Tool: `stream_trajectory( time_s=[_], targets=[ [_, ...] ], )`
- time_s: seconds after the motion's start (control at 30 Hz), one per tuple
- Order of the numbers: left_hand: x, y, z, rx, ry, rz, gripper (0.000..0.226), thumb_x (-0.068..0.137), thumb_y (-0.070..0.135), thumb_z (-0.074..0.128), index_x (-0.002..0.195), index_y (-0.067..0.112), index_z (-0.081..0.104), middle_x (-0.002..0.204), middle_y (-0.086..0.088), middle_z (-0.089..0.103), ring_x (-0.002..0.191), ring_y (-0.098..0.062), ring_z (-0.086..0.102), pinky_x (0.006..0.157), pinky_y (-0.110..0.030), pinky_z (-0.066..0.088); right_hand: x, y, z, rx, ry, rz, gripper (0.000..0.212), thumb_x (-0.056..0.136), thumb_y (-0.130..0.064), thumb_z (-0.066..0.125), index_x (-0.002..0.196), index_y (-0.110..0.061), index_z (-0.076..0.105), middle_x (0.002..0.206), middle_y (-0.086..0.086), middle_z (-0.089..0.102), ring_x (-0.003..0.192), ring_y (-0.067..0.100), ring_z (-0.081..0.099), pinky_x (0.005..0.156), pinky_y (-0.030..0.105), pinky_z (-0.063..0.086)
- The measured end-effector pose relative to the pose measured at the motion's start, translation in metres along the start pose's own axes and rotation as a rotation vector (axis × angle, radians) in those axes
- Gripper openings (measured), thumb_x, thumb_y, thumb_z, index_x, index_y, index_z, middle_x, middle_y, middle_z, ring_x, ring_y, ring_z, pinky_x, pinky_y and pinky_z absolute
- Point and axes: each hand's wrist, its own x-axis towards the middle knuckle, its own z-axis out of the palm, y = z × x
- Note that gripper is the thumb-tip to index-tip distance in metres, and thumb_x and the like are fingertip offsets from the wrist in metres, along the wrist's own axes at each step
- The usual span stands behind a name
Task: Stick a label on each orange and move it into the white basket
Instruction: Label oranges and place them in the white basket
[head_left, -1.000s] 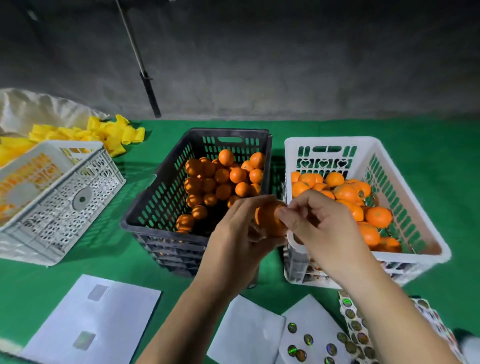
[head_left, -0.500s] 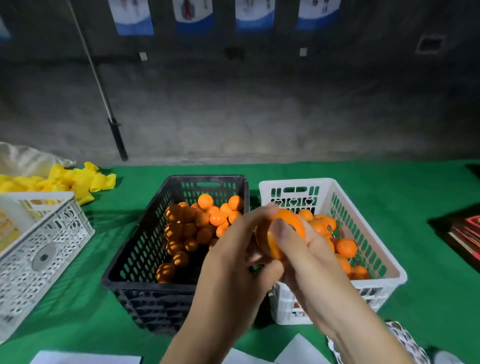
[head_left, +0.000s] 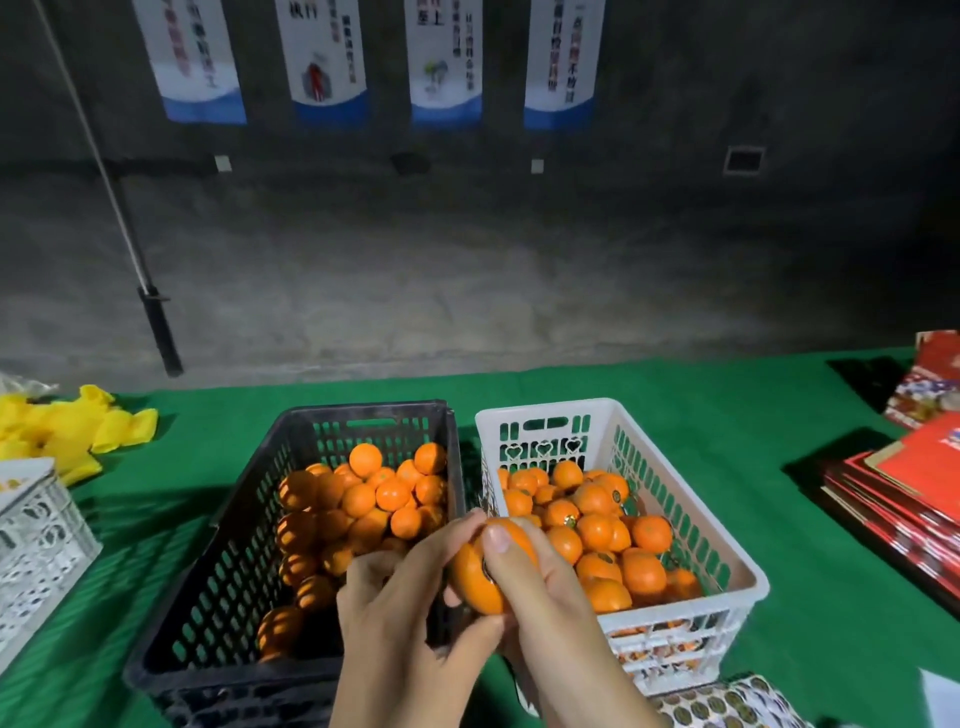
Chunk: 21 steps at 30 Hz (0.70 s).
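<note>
Between the baskets, both hands (head_left: 483, 597) clasp one orange (head_left: 480, 569), its label seemingly under the thumb.

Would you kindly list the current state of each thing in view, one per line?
Held orange: gripped by both hands above the baskets' shared edge.
Left hand: holding it.
Right hand: thumb pressing on it.
Black basket: partly filled.
White basket: partly filled.
</note>
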Motion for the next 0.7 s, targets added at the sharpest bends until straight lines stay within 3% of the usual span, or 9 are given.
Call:
stream_trajectory(
  time_s=[0.1, 0.2, 0.27, 0.33, 0.43, 0.53, 0.57, 0.63, 0.7],
  targets=[
    [0.003, -0.014, 0.002, -0.048, -0.082, -0.087, 0.075, 0.05, 0.061, 0.063, 0.119, 0.083, 0.044, 0.113, 0.021, 0.051, 0.116, 0.005, 0.039, 0.088, -0.005, 0.035, 0.006, 0.008, -0.003, -0.047, -0.012, 0.036, 0.056, 0.069, -0.075, 0.078, 0.098, -0.027, 0.073, 0.082, 0.019, 0.072, 0.071, 0.033, 0.061, 0.066, 0.042, 0.051],
    [0.014, -0.028, 0.007, 0.004, -0.22, -0.153, 0.075, 0.05, 0.066, 0.059, 0.118, 0.089, 0.035, 0.12, 0.019, 0.052, 0.115, 0.009, 0.04, 0.087, -0.002, 0.032, 0.013, 0.018, -0.009, -0.145, 0.002, 0.095, 0.057, 0.065, -0.074, 0.076, 0.104, -0.034, 0.069, 0.085, 0.013, 0.075, 0.069, 0.028, 0.062, 0.055, 0.031, 0.046],
    [0.02, -0.04, 0.01, 0.004, -0.292, -0.179, 0.084, 0.052, 0.068, 0.066, 0.12, 0.091, 0.023, 0.116, 0.018, 0.053, 0.114, 0.012, 0.046, 0.087, 0.001, 0.033, 0.017, 0.026, -0.018, -0.203, -0.014, 0.148, 0.067, 0.063, -0.07, 0.079, 0.114, -0.03, 0.063, 0.089, 0.007, 0.076, 0.075, 0.025, 0.065, 0.062, 0.034, 0.049],
    [0.02, -0.056, 0.015, 0.006, -0.374, -0.167, 0.085, 0.066, 0.06, 0.081, 0.122, 0.089, 0.024, 0.116, 0.022, 0.059, 0.112, 0.017, 0.05, 0.085, 0.006, 0.032, 0.024, 0.034, -0.036, -0.284, 0.012, 0.199, 0.068, 0.061, -0.067, 0.083, 0.113, -0.029, 0.061, 0.087, 0.0, 0.074, 0.076, 0.019, 0.067, 0.071, 0.035, 0.052],
    [0.023, -0.087, 0.014, 0.068, -0.423, -0.164, 0.057, 0.085, 0.057, 0.073, 0.121, 0.084, 0.038, 0.113, 0.034, 0.063, 0.11, 0.021, 0.052, 0.085, 0.003, 0.038, 0.044, 0.045, -0.082, -0.503, 0.156, 0.197, 0.063, 0.068, -0.063, 0.084, 0.116, -0.033, 0.056, 0.094, -0.003, 0.072, 0.079, 0.007, 0.068, 0.073, 0.024, 0.052],
    [0.034, -0.124, 0.002, 0.161, -0.511, -0.22, 0.027, 0.096, 0.054, 0.062, 0.117, 0.068, 0.055, 0.117, 0.042, 0.061, 0.11, 0.017, 0.055, 0.09, -0.005, 0.043, 0.071, 0.056, -0.135, -0.804, 0.378, 0.165, 0.062, 0.085, -0.05, 0.079, 0.13, -0.027, 0.045, 0.11, 0.008, 0.064, 0.099, 0.022, 0.065, 0.086, 0.043, 0.052],
    [0.039, -0.138, -0.001, 0.21, -0.534, -0.233, 0.021, 0.099, 0.051, 0.06, 0.117, 0.062, 0.058, 0.117, 0.041, 0.061, 0.111, 0.013, 0.057, 0.088, -0.003, 0.042, 0.08, 0.061, -0.149, -0.986, 0.427, 0.201, 0.07, 0.087, -0.054, 0.075, 0.14, -0.025, 0.041, 0.126, 0.01, 0.059, 0.116, 0.03, 0.059, 0.096, 0.046, 0.049],
    [0.049, -0.168, -0.005, 0.345, -0.569, -0.24, 0.021, 0.104, 0.045, 0.055, 0.124, 0.048, 0.061, 0.119, 0.031, 0.063, 0.111, 0.007, 0.059, 0.085, -0.002, 0.041, 0.092, 0.076, -0.16, -1.401, 0.47, 0.296, 0.086, 0.088, -0.071, 0.061, 0.153, -0.028, 0.026, 0.158, 0.013, 0.032, 0.146, 0.039, 0.029, 0.117, 0.05, 0.033],
    [0.064, -0.196, -0.003, 0.467, -0.726, -0.287, 0.025, 0.106, 0.044, 0.052, 0.127, 0.034, 0.06, 0.123, 0.012, 0.064, 0.112, -0.007, 0.06, 0.095, -0.018, 0.048, 0.099, 0.096, -0.152, -1.576, 0.431, 0.192, 0.087, 0.088, -0.076, 0.052, 0.157, -0.033, 0.021, 0.167, 0.009, 0.014, 0.151, 0.037, 0.012, 0.12, 0.051, 0.026]
  ],
)
